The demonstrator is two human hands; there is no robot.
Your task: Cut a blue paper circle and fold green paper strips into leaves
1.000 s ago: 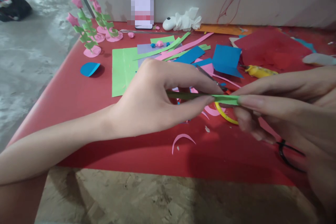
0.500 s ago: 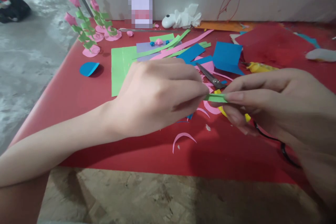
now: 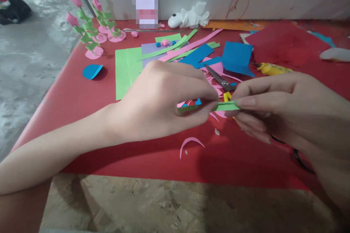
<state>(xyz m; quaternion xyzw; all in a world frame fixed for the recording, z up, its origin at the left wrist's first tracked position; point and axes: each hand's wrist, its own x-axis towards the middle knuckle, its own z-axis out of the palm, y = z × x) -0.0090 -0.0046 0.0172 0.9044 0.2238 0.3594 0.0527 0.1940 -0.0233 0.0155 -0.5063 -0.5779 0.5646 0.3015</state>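
Note:
My left hand and my right hand meet above the red table, both pinching one narrow green paper strip. The left thumb and fingers close on its left part, where the strip runs under the palm. The right thumb and forefinger pinch its right end. Just behind the strip lie scissors with yellow handles, partly hidden by my fingers.
Cut paper litters the table: a green sheet, blue pieces, pink and green strips, a red sheet, a blue half-disc. Pink paper flowers stand at the back left. A yellow glue tube lies right. A pink curl lies near the front edge.
Both hands drew closer together and slid slightly left. The left fingers curled tighter on the strip; less of the strip shows between the hands than a second ago.

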